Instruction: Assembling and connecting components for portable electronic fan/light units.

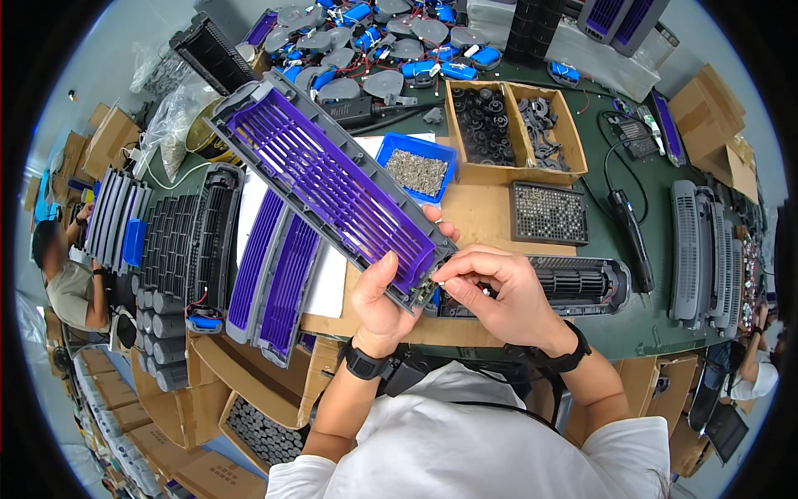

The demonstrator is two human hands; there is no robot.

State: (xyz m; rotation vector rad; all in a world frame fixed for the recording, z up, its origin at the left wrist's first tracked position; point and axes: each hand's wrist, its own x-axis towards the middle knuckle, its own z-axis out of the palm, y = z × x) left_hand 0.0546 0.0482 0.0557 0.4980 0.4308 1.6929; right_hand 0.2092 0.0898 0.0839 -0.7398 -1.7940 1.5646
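Note:
A long grey housing with a purple slatted grille (328, 175) is held up at a slant over the bench. My left hand (382, 299) is closed round its lower end, thumb on the near side and fingertips showing past the far edge. At that same end, the thumb and forefinger of my right hand (507, 291) are pinched together against the housing's corner, where small pale parts show. What they grip is too small to make out. Behind my right hand, a dark housing with a ribbed roller (573, 281) lies on the bench, partly covered.
A blue tray of screws (417, 170), a cardboard box of black parts (482, 125) and a screw-filled grid tray (549, 214) stand beyond my hands. A corded screwdriver (630, 241) lies right. Purple grille housings (278, 270) lean left. Two other people (73, 287) sit at the sides.

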